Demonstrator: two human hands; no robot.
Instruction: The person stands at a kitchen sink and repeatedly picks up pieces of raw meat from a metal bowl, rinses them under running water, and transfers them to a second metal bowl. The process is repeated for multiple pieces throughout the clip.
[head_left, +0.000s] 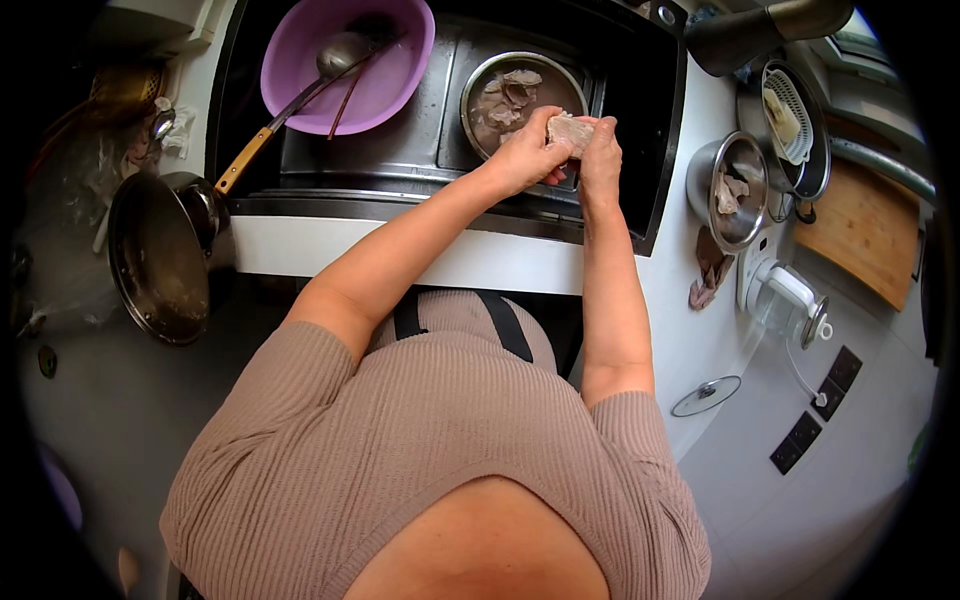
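Observation:
Both of my hands grip one pale piece of meat (570, 135) above the near right rim of a round metal bowl (471, 129) in the sink. My left hand (529, 154) has its thumb and fingers on the left end of the piece. On the other end is my right hand (601, 154), thumb uppermost. Cloudy water fills the bowl, and several greyish pieces of meat (504, 101) lie in it. To the right of the sink, a deep stainless steel bowl (701, 176) holds more pieces of pale meat (727, 193).
A purple plastic basin (382, 116) in the sink (420, 150) holds a ladle (289, 105) and chopsticks (346, 101). Dark pans (161, 259) stand left. On the right are a white colander (789, 112), a wooden cutting board (862, 229), a glass kettle (784, 300) and a glass lid (705, 397).

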